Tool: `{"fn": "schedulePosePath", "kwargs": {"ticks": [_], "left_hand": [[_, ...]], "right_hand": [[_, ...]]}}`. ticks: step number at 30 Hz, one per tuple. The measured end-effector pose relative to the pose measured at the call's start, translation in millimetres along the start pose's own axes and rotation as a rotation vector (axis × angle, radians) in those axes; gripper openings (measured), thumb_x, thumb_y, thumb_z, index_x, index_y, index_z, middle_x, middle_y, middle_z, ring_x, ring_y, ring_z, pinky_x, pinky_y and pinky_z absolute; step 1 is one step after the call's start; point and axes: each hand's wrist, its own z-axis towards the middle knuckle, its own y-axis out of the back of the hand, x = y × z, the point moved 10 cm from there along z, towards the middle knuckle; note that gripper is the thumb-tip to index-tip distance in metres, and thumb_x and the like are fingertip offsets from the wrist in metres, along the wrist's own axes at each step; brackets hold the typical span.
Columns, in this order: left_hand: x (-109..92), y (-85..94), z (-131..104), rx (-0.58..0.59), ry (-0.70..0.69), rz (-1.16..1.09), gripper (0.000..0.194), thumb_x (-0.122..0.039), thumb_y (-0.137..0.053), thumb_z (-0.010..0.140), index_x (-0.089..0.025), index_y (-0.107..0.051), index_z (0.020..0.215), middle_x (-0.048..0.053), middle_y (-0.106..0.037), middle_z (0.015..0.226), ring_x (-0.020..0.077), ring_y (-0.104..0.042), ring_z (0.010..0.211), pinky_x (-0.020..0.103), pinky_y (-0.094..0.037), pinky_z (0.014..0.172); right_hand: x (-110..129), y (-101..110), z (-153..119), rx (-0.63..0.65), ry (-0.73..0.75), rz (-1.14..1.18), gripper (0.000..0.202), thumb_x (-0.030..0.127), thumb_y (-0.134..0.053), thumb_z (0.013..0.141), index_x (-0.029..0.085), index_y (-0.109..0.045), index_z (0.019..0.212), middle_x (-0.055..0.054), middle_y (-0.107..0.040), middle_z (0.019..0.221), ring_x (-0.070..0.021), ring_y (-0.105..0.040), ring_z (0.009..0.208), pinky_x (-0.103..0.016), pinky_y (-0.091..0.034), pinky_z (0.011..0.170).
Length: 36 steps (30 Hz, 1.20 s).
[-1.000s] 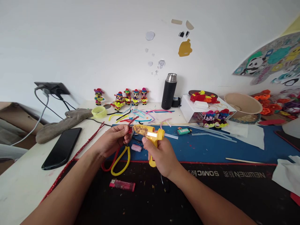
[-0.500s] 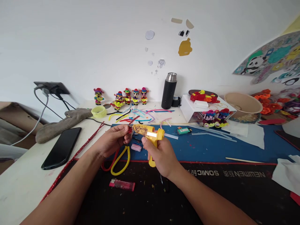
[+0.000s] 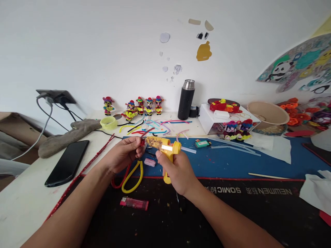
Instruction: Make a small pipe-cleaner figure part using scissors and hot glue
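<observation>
A yellow hot glue gun (image 3: 157, 142) with dark stains on its front is gripped in my right hand (image 3: 179, 168). Its nozzle points left, at or very near a red tinsel pipe cleaner (image 3: 142, 141) pinched in my left hand (image 3: 128, 153). One end of that pipe cleaner sticks up past my fingers; whether nozzle and pipe cleaner touch, I cannot tell. Below my left hand lie scissors (image 3: 141, 175) with red and yellow handles. A small pink block (image 3: 150, 162) rests between my hands, and a pink lighter (image 3: 134, 203) lies nearer to me.
A phone (image 3: 67, 163) and a long red tinsel strand (image 3: 85, 169) lie on the left. Behind are colourful pipe cleaners (image 3: 165, 128), several small figures (image 3: 149, 106) and a black flask (image 3: 186, 100). Glue sticks (image 3: 232, 146) and a white box (image 3: 207, 119) are to the right.
Both hands hold nearly the same pose, with the glue gun nozzle still at the red pipe cleaner. The whole view has shifted very slightly.
</observation>
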Motion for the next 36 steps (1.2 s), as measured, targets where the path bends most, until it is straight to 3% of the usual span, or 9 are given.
{"fn": "schedulePosePath", "kwargs": {"ticks": [25,36], "left_hand": [[0.8,-1.9,0.4,0.007,0.004,-0.012,0.042,-0.039,-0.092,0.077,-0.012,-0.064,0.063,0.001,-0.054,0.059,0.0113,-0.05,0.057,0.02,-0.044,0.055],[0.8,-2.4,-0.5,0.018,0.001,-0.016,0.041,-0.039,-0.091,0.078,-0.013,-0.064,0.063,0.001,-0.053,0.06,0.0115,-0.049,0.058,0.021,-0.044,0.055]], "right_hand": [[4.5,0.8,-0.9,0.001,0.016,-0.025,0.048,0.063,-0.057,0.092,0.023,-0.047,0.067,0.003,-0.046,0.053,-0.012,-0.045,0.049,-0.027,-0.038,0.049],[6.6,0.7,-1.1,-0.007,-0.001,0.008,0.043,0.062,-0.059,0.09,0.022,-0.054,0.075,0.004,-0.046,0.052,-0.013,-0.044,0.047,-0.028,-0.042,0.048]]}}
